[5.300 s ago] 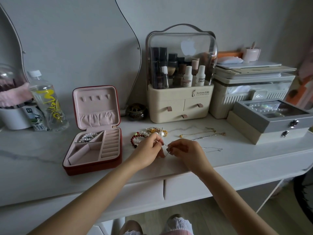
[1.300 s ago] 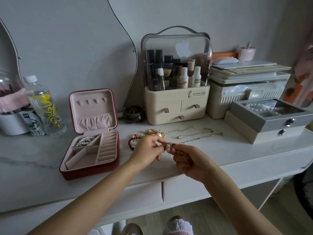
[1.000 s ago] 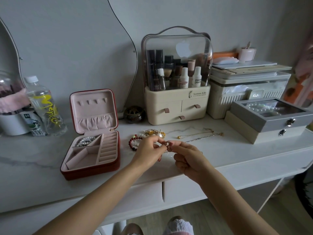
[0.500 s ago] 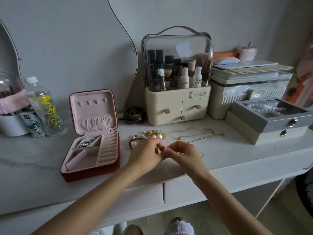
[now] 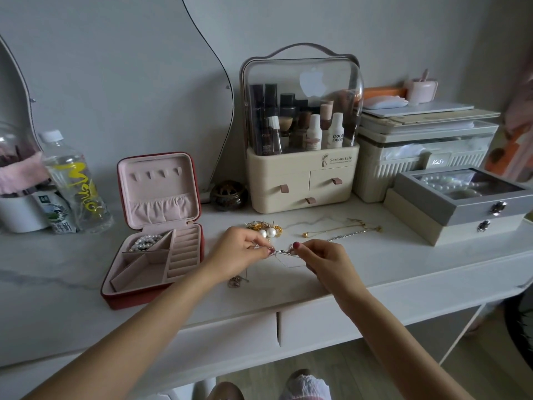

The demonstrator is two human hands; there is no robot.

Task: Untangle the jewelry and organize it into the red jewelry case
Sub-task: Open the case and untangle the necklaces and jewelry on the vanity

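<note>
Head camera view, looking down on a white dressing table (image 5: 403, 264): at the far left stands a white tub (image 5: 20, 212) with pink cloth over its rim, and just beside it a clear plastic water bottle (image 5: 76, 183) with yellow lettering, a small green-and-white packet leaning at its foot. Next comes the red jewelry case (image 5: 155, 235), lid propped upright to show a pink lining with a gathered pocket and a row of small tabs. Its tray is split into angled compartments and a bank of ring slots on the right; a pearl bracelet (image 5: 144, 241) lies in the back-left compartment, while the other sections hold nothing that can be made out. Right of the case the left hand (image 5: 239, 252) and right hand (image 5: 326, 258) meet over the tabletop, each pinching one end of a thin silver chain (image 5: 284, 255) between thumb and fingertip, so the chain hangs in a small loop between them. A small pinkish ring-like piece (image 5: 235, 282) lies on the table under the left wrist. Behind the hands sit a gold cluster with two pearl earrings (image 5: 266, 229), and farther right a gold necklace (image 5: 340, 228) and a silver strand stretched out. At the back, a dark round pot (image 5: 228, 195), then a cream cosmetics organizer (image 5: 302, 174) with a clear domed cover over bottles and tubes and three small drawers below. To its right is a ribbed white storage box (image 5: 418, 163) stacked with flat items, and in front of it a grey glass-topped box (image 5: 467, 197) with pearls inside, resting on a cream box.
</note>
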